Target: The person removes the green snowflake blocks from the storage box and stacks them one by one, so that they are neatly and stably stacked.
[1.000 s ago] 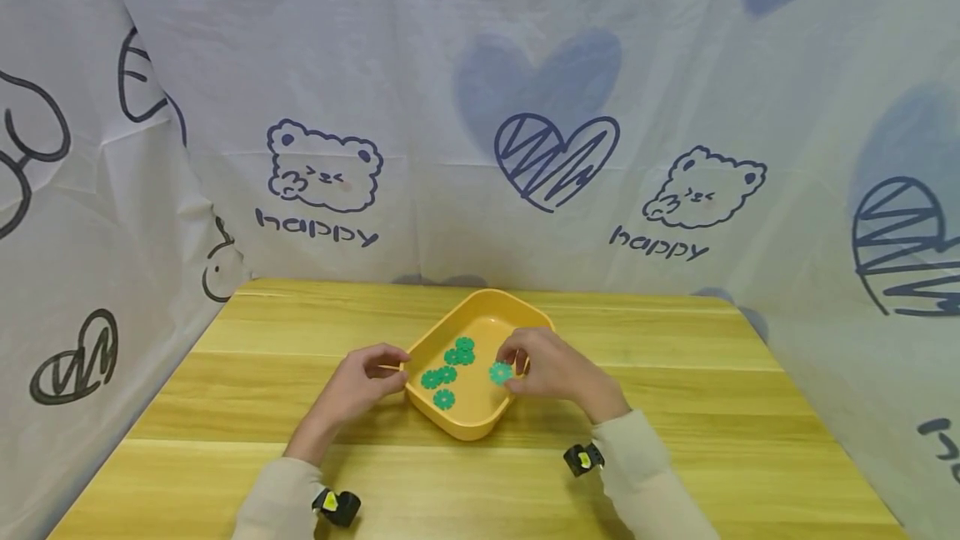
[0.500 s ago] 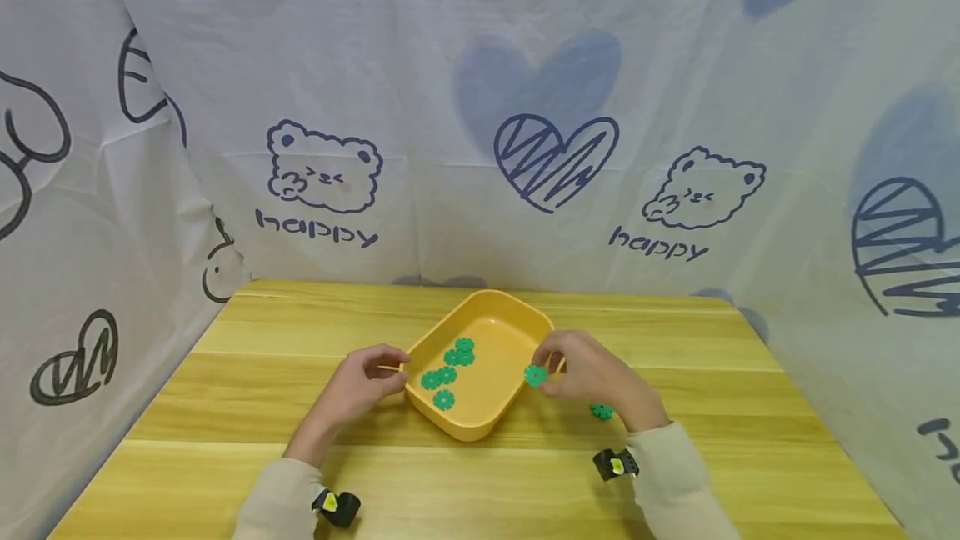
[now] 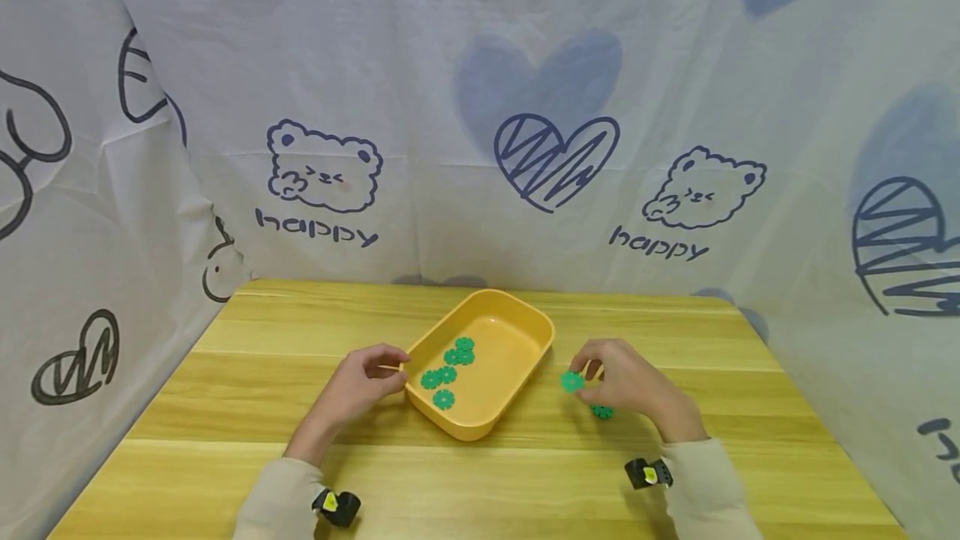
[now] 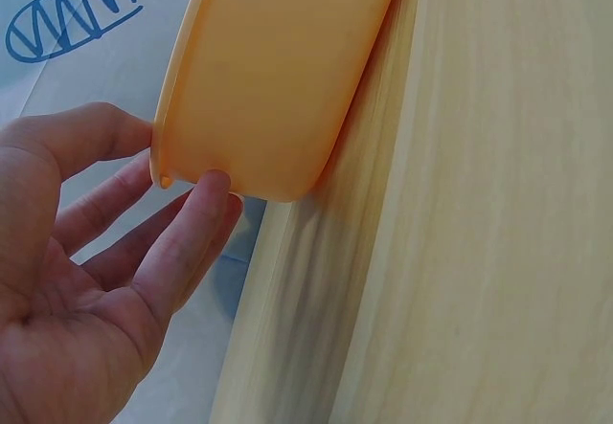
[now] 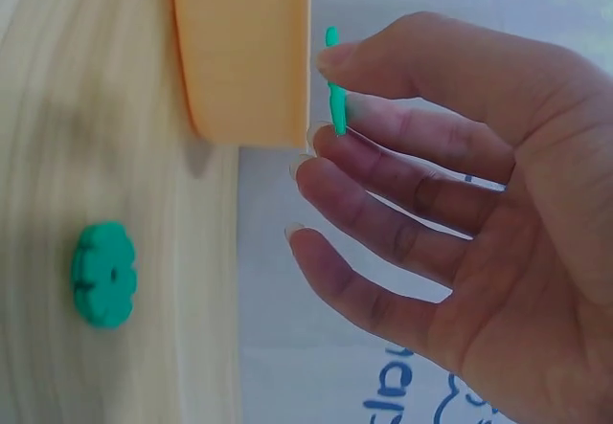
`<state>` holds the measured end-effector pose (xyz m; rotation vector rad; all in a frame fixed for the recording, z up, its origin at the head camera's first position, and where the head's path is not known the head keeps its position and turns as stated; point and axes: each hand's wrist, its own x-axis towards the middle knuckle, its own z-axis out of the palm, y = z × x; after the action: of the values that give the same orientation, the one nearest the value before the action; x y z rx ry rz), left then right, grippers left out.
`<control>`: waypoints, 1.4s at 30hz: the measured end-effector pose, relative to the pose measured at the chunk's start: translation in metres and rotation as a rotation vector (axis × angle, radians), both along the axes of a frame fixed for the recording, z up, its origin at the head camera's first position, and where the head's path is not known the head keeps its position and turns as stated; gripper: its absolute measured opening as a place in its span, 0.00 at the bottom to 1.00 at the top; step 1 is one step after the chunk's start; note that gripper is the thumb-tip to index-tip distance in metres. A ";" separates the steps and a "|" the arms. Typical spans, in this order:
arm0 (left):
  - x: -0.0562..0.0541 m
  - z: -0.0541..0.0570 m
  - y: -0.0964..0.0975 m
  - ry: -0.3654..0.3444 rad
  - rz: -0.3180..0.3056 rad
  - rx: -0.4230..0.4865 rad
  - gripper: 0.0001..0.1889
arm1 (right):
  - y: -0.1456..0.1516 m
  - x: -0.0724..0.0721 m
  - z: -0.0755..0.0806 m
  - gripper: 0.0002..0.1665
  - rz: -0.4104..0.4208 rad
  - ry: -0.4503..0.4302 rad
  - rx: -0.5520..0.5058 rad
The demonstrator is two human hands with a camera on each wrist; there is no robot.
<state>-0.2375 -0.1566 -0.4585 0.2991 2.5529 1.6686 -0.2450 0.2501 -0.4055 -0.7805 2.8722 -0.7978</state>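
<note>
My right hand (image 3: 628, 377) pinches a green snowflake-shaped plastic disc (image 3: 572, 382) between thumb and fingertips, in the air to the right of the yellow plastic tub (image 3: 498, 373). In the right wrist view that disc (image 5: 335, 99) shows edge-on, the other fingers loosely bent. Below this hand, a thick green notched piece (image 5: 105, 276), looking like stacked discs, lies on the table, partly hidden in the head view. My left hand (image 3: 369, 380) holds the tub at its left corner, thumb and fingertips on rim and outer wall. Several matching green discs (image 3: 443, 399) lie along the tub's left side.
The tub stands on a wood-grain table (image 3: 480, 494), turned at an angle. A white cloth (image 3: 435, 207) printed with bears and hearts hangs behind the table and at both sides. Each wrist wears a small black camera (image 3: 647, 473).
My right hand has carried a disc out of the tub, over its right rim and further right. The green piece on the table has come into view. My left hand and the tub have stayed put.
</note>
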 end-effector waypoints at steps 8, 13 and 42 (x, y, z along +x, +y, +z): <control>0.001 0.000 0.000 0.005 -0.001 -0.004 0.14 | 0.015 0.002 -0.008 0.14 -0.037 -0.018 0.017; 0.001 0.001 0.000 0.006 -0.001 -0.007 0.14 | 0.021 0.003 -0.014 0.14 -0.060 -0.043 0.014; 0.000 0.000 0.001 0.005 0.002 0.000 0.14 | 0.044 0.000 -0.042 0.12 -0.072 -0.104 0.037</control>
<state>-0.2377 -0.1559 -0.4581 0.3012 2.5577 1.6703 -0.2450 0.2937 -0.4476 -0.6160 2.8282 -0.7663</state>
